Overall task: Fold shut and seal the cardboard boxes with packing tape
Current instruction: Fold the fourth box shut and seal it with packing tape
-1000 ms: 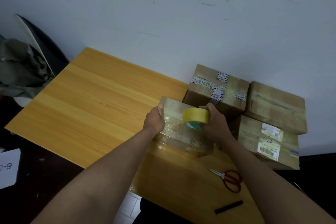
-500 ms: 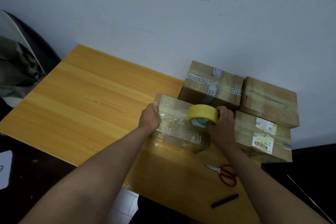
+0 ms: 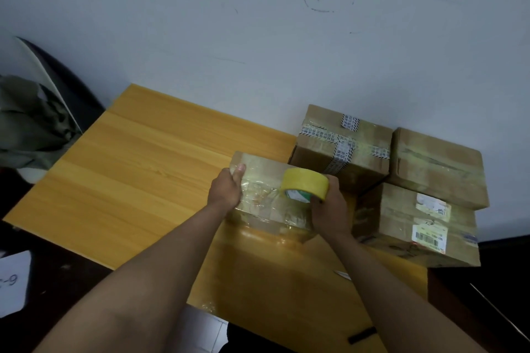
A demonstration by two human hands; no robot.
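Head view: small box [image 3: 266, 195] sits mid-table [image 3: 137, 180], just left of three stacked boxes [image 3: 415, 180]. Left hand [image 3: 226, 189] grips its far-left corner, likely to steady it. Right hand [image 3: 329, 209], fingers curled round the yellow tape roll [image 3: 304, 183], holds it over the box's right end, probably for laying a strip.

— What sort of place?
— A makeshift packing spot: labelled cardboard parcels [image 3: 413, 192] stacked right of centre on a wooden table [image 3: 137, 169], scuffed white wall [image 3: 258, 23] above
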